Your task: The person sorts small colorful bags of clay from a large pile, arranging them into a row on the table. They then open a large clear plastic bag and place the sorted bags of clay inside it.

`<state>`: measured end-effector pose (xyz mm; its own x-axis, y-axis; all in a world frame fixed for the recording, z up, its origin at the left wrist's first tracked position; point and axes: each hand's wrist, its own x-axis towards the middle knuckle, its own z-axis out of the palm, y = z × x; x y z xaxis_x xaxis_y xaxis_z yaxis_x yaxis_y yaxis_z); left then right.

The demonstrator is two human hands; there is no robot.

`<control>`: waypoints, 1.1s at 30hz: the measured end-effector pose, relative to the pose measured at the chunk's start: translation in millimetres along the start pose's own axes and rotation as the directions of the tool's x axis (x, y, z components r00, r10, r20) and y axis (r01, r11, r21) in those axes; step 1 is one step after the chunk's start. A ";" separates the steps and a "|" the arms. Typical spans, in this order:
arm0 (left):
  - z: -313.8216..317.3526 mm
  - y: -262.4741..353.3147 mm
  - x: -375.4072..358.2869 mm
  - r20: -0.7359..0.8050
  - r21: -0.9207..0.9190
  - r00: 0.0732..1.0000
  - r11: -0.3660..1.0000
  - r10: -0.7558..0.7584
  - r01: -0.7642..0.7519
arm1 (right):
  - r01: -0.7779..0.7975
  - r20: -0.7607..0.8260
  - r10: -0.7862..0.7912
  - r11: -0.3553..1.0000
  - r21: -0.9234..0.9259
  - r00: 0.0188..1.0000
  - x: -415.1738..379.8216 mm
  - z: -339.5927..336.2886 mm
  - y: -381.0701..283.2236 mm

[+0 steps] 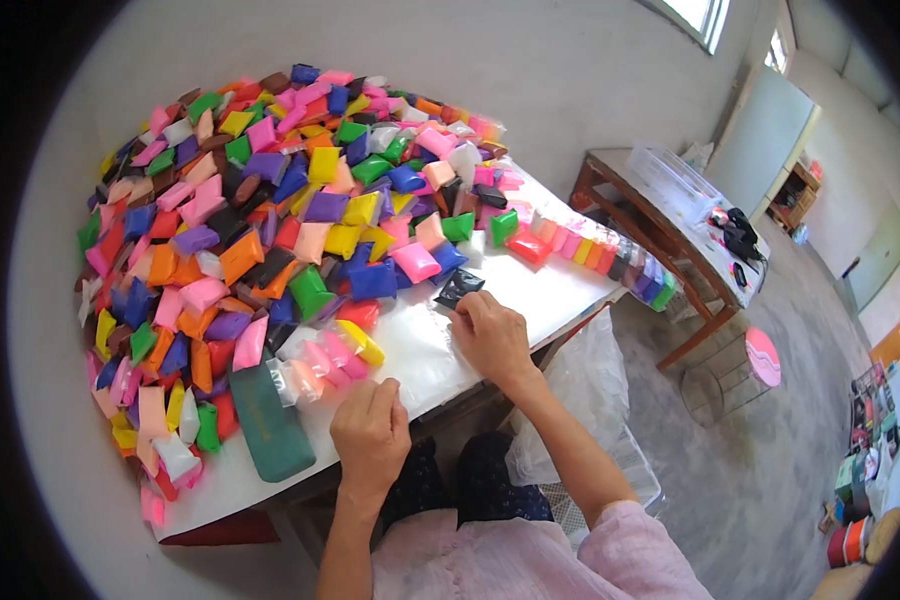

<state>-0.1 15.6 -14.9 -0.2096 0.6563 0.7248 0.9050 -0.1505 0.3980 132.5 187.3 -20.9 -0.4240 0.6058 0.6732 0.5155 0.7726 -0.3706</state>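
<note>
Touching black packet (462, 284), long axis diagonal

L hand (371, 428) curled; R hand (491, 337) further fwd.

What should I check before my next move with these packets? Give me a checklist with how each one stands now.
1. Right hand at the black packet: ok, fingertips at its near edge.
2. Firm grip on it: cannot tell, the fingers hide the contact.
3. Left hand free: cannot tell, its fingertips are hidden.
4. Yellow packet beside the pink packets: ok.
5. Green case well back from the table edge: not ok, its near end looks right at it.
6. Heap sorted by colour: not ok, colours are mixed.
</note>
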 end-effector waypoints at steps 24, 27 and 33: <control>9.5 -4.7 -32.0 -0.111 0.259 0.980 0.957 0.166 -0.133 | -0.039 -0.002 0.039 0.998 0.055 0.999 -1.0 -0.5 -1.2; 8.4 -2.2 -27.5 -0.103 0.211 0.986 0.971 0.133 -0.109 | -0.037 -0.017 0.038 0.998 0.059 0.999 -1.3 0.2 -0.1; -13.4 29.7 -1.6 0.152 0.194 0.985 0.980 -0.079 0.049 | -0.081 -0.013 0.083 0.993 0.081 0.996 -2.2 0.2 1.8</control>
<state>22.2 0.1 3.4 -0.2220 0.7708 0.5972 0.9483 0.0283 0.3161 134.2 187.4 -23.2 -0.3701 0.6651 0.6486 0.4865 0.7336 -0.4746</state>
